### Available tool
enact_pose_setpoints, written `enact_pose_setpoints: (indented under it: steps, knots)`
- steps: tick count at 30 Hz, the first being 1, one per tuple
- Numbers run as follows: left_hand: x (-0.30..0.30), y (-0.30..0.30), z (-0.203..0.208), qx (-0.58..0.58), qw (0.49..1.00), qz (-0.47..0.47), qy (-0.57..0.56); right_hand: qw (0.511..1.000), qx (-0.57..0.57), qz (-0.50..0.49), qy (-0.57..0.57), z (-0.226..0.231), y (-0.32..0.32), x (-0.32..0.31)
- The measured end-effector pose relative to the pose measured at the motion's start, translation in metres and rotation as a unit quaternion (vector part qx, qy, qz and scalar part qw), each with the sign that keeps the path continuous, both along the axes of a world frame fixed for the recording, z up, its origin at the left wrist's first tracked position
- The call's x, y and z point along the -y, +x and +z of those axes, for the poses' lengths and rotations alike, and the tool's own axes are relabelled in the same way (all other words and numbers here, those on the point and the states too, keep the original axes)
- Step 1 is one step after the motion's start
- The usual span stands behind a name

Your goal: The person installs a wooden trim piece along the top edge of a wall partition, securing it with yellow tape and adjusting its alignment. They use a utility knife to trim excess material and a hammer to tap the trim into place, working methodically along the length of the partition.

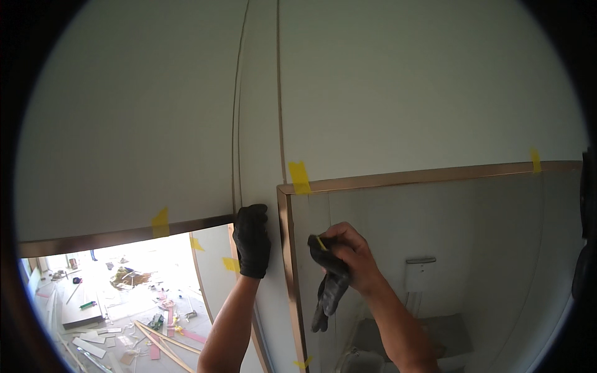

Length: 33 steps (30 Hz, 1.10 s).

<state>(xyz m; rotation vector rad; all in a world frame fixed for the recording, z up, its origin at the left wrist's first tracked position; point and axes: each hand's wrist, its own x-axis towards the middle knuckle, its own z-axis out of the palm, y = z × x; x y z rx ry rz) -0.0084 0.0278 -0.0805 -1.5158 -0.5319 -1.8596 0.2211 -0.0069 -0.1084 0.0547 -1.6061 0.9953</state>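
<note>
My left hand wears a black work glove and is raised against the narrow wall strip, beside the corner of the left opening's dark metal frame. Its fingers are curled, and whatever they may hold is hidden. My right hand is bare and pinches a second black glove by its yellow-edged cuff. That glove dangles with its fingers downward, in front of the right-hand opening. Close by on the left runs the bronze-coloured metal trim of that opening.
Yellow tape strips stick to the trim and the pale wall panels. Through the left opening, wooden strips and scattered scraps lie on the floor. A toilet and a white wall box show beyond the right opening.
</note>
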Motion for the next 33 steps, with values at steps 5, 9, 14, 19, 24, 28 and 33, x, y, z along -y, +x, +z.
enact_pose_setpoints:
  steps: [5, 9, 14, 19, 24, 28, 33]
  knots:
    - [0.001, -0.001, 0.001, 0.003, 0.999, 0.034, -0.008, 0.993, -0.056, 0.049, -0.094, 0.007, -0.004, -0.021]
    - [0.004, 0.001, 0.002, 0.008, 0.999, 0.048, -0.004, 0.986, -0.056, 0.123, -0.103, -0.001, -0.003, -0.036]
    - [0.001, -0.001, 0.0, 0.003, 0.999, 0.032, -0.008, 0.979, -0.088, 0.153, -0.098, 0.002, -0.007, -0.02]
    - [-0.004, 0.0, 0.0, 0.016, 1.0, -0.012, -0.01, 0.985, -0.123, 0.054, -0.105, -0.003, -0.006, -0.024]
    - [-0.001, -0.002, -0.001, 0.024, 0.999, 0.008, -0.024, 0.974, -0.148, 0.043, -0.166, -0.019, -0.003, -0.004]
    - [0.002, 0.003, 0.001, 0.007, 0.999, 0.043, -0.008, 0.976, -0.193, 0.042, -0.094, -0.029, 0.004, 0.021]
    - [-0.009, -0.014, -0.005, -0.004, 0.998, 0.065, 0.02, 0.894, -0.206, -0.322, 0.235, -0.038, 0.029, 0.04]
